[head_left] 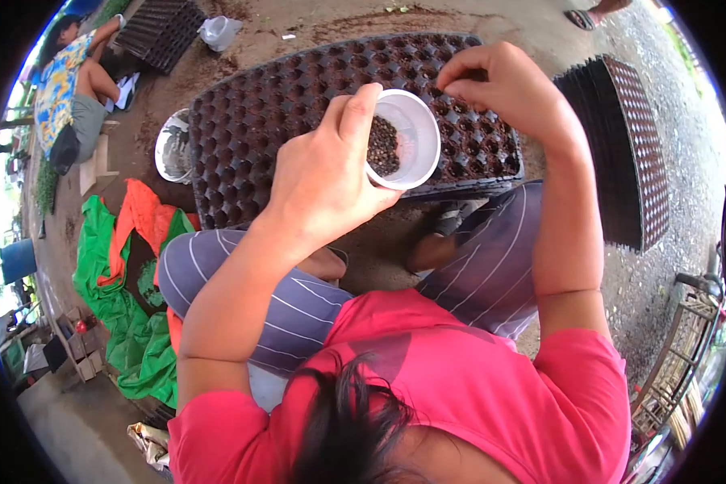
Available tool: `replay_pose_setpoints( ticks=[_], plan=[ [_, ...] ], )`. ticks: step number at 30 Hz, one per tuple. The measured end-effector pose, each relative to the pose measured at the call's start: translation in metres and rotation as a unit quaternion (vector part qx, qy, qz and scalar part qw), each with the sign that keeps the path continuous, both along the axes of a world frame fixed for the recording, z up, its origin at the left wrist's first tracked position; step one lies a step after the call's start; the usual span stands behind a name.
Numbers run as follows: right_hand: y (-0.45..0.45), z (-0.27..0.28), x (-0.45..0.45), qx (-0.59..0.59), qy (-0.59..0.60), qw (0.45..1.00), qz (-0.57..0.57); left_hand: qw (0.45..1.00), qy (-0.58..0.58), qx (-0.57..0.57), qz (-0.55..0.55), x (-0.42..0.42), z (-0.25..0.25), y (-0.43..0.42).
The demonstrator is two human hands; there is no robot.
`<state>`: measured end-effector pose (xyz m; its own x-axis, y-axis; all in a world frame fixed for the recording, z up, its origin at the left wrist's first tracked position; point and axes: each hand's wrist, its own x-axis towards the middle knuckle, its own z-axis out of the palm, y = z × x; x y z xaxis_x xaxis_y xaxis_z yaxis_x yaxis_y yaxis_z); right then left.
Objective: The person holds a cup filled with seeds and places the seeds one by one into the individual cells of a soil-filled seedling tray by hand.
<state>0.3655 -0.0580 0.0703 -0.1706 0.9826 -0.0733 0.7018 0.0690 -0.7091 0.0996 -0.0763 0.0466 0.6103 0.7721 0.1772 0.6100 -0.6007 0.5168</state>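
The soil-filled cell tray (206,173) is likely weighty and bendy, best lifted by 2 opposite edges. Above it, the right hand (508,85) has its fingers pinched together; whether they hold anything, I cannot tell. The left hand's (319,173) fingers grip the white cup (424,149) round its side, probably light and easily dented. The dark grains (382,149) inside should roll and spill readily.

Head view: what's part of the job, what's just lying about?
Job, apparently: white cup in left hand; dark grains inside; black tray below right hand.

Just lying about, probably: green sheet; plastic bag; white basin.
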Motion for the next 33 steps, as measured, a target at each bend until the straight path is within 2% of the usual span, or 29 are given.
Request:
replay_pose_setpoints(
  ticks=[6, 8, 10, 11, 12, 14, 15, 16, 17, 18, 20, 22, 24, 26, 28, 30, 31, 33],
  plan=[
    [0.016, -0.051, -0.007, -0.074, -0.028, 0.991, 0.109, 1.0, 0.002, 0.013, -0.005, -0.011, -0.008, 0.005],
    [0.017, -0.046, -0.023, -0.12, -0.001, 0.989, 0.09, 1.0, -0.006, 0.008, -0.003, -0.015, -0.008, 0.009],
    [0.023, -0.067, -0.027, -0.128, 0.069, 0.985, 0.094, 1.0, 0.013, -0.024, 0.011, -0.017, -0.009, 0.014],
    [0.03, -0.069, -0.024, -0.178, 0.061, 0.979, 0.08, 0.999, 0.013, -0.025, 0.021, -0.021, -0.01, 0.017],
    [0.032, -0.069, -0.026, -0.165, 0.044, 0.984, 0.046, 0.999, 0.007, -0.028, 0.03, -0.02, -0.012, 0.021],
    [0.042, -0.085, -0.014, -0.082, 0.04, 0.993, 0.075, 0.998, 0.007, -0.016, 0.062, -0.019, -0.014, 0.022],
    [0.041, -0.07, -0.015, -0.101, 0.006, 0.992, 0.073, 0.998, -0.007, 0.002, 0.062, -0.02, -0.019, 0.023],
    [0.048, -0.092, -0.005, -0.099, 0.028, 0.993, 0.054, 0.997, -0.003, -0.023, 0.07, -0.02, -0.019, 0.025],
    [0.037, -0.041, -0.025, -0.197, -0.04, 0.979, -0.019, 0.998, -0.003, 0.005, 0.064, -0.025, -0.026, 0.028],
    [0.041, -0.056, -0.01, -0.179, 0.005, 0.984, 0.015, 0.997, 0.0, 0.029, 0.074, -0.024, -0.021, 0.031],
    [0.043, -0.068, 0.013, -0.125, -0.008, 0.99, 0.063, 0.992, -0.001, 0.105, 0.074, -0.033, -0.029, 0.044],
    [0.036, -0.073, 0.021, -0.134, 0.004, 0.99, 0.038, 0.995, -0.023, 0.04, 0.094, -0.036, -0.031, 0.051],
    [0.037, -0.072, 0.022, -0.124, 0.018, 0.992, 0.019, 0.991, 0.002, 0.063, 0.114, -0.041, -0.032, 0.058],
    [0.03, -0.072, 0.019, -0.16, 0.031, 0.987, 0.002, 0.989, 0.005, 0.08, 0.124, -0.042, -0.034, 0.062],
    [0.027, -0.071, 0.019, -0.157, -0.01, 0.987, 0.024, 0.99, 0.004, 0.081, 0.116, -0.043, -0.04, 0.067],
    [0.023, -0.075, 0.021, -0.069, -0.11, 0.989, 0.067, 0.991, 0.006, 0.077, 0.109, -0.044, -0.047, 0.068],
    [0.016, -0.075, 0.022, -0.003, -0.108, 0.99, 0.09, 0.992, 0.0, 0.075, 0.102, -0.044, -0.05, 0.068],
    [0.017, -0.071, 0.02, -0.06, -0.103, 0.99, 0.07, 0.993, 0.001, 0.06, 0.099, -0.046, -0.054, 0.069]
  ],
)
